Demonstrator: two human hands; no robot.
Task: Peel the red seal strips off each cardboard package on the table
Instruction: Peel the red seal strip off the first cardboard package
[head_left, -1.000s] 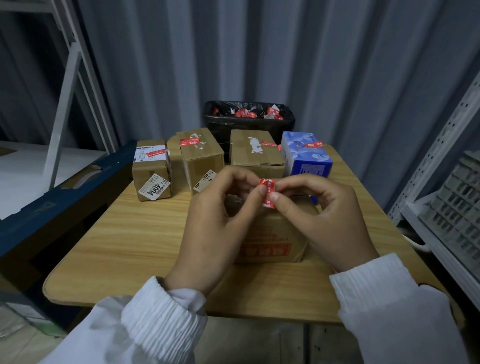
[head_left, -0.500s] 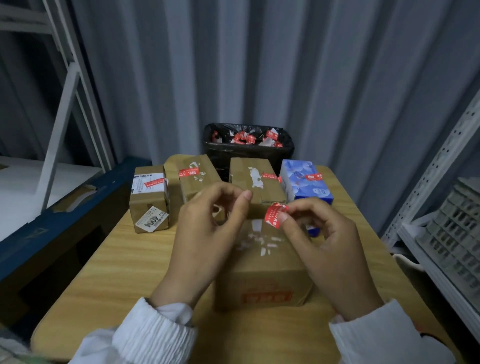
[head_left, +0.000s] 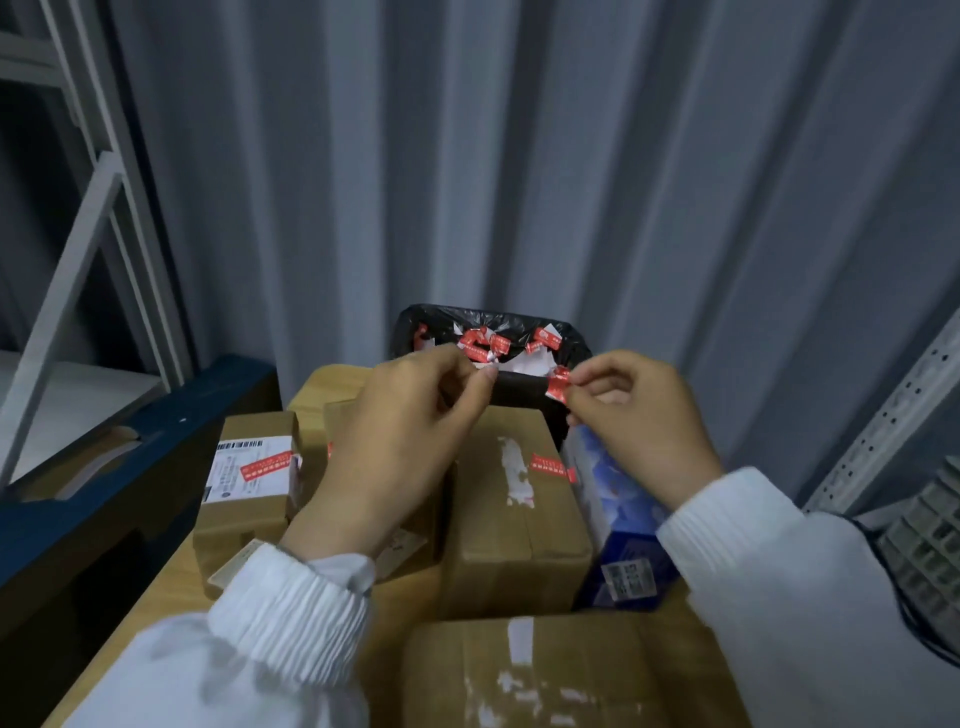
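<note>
My right hand (head_left: 644, 415) pinches a peeled red strip (head_left: 558, 387) above the bin (head_left: 519, 387), 12 o'clock. My left hand (head_left: 410, 431) is curled, contents unclear. Near box (head_left: 561, 670) stripped. Centre box (head_left: 514, 525) and 9 o'clock box (head_left: 244, 504) remain sealed.

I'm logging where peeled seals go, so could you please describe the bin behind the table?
The bin is open-topped, lined with a crinkled black bag folded over its rim. It stands behind the table, by the ribbed grey wall. Red strips and white scraps lie inside. The right hand pinches another strip before its near rim.
</note>
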